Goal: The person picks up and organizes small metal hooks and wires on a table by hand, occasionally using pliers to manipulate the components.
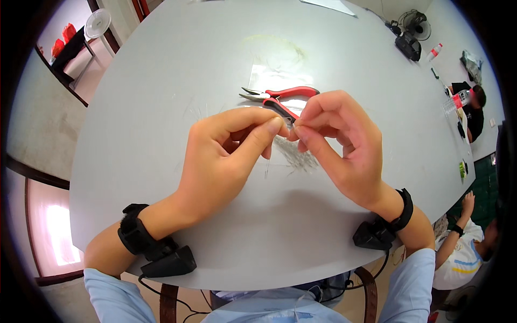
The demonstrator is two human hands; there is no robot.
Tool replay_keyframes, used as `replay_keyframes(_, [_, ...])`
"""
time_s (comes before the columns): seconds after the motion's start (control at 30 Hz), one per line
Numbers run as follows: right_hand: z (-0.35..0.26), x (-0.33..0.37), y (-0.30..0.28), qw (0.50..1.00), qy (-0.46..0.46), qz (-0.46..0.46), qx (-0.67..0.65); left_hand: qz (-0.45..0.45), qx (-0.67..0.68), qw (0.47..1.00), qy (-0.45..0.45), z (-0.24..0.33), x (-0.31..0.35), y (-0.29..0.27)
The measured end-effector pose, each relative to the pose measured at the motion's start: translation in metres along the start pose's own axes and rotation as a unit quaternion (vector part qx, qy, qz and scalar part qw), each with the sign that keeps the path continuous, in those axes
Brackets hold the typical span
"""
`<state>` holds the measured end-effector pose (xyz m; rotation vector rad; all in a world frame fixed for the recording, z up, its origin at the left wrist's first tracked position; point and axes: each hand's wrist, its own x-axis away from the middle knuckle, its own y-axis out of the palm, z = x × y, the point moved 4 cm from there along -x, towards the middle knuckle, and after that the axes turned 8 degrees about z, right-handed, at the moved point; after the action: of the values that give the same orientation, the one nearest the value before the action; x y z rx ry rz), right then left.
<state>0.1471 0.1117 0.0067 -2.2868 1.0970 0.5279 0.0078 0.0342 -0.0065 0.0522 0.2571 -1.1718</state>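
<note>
Over the middle of the grey table, my left hand (pixel 215 156) and my right hand (pixel 353 151) meet almost tip to tip. Both are closed in a pinch around a fine, pale thin wire (pixel 288 119); its ends are too small to follow. Just beyond my fingertips lie bent-nose pliers (pixel 293 92) with red and black handles, partly covered by my right hand. Below the fingertips a loose heap of thin metal wire pieces (pixel 295 155) is spread out. A few fine strands (pixel 198 112) lie beyond my left knuckles.
A clear plastic bag (pixel 263 75) lies beyond the pliers, near a faint yellowish coil (pixel 293 49). Black devices are strapped to both wrists, cables trailing below. At the right are a black bag (pixel 408 47), bottles (pixel 434 52), a fan (pixel 417 24) and two other people.
</note>
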Motion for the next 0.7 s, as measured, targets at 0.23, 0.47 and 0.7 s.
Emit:
replay_keyframes(0.23, [0.007, 0.001, 0.002, 0.982, 0.155, -0.027, -0.102, 0.008, 0.001, 1.000, 0.012, -0.004, 0.001, -0.002])
replay_keyframes(0.47, [0.007, 0.001, 0.004, 0.980, 0.157, -0.039, -0.114, 0.004, -0.022, 1.000, 0.019, -0.004, 0.002, -0.004])
replay_keyframes(0.7, [0.008, 0.002, 0.003, 0.972, 0.179, 0.013, -0.148, 0.001, -0.044, 0.999, 0.025, -0.004, 0.002, -0.005])
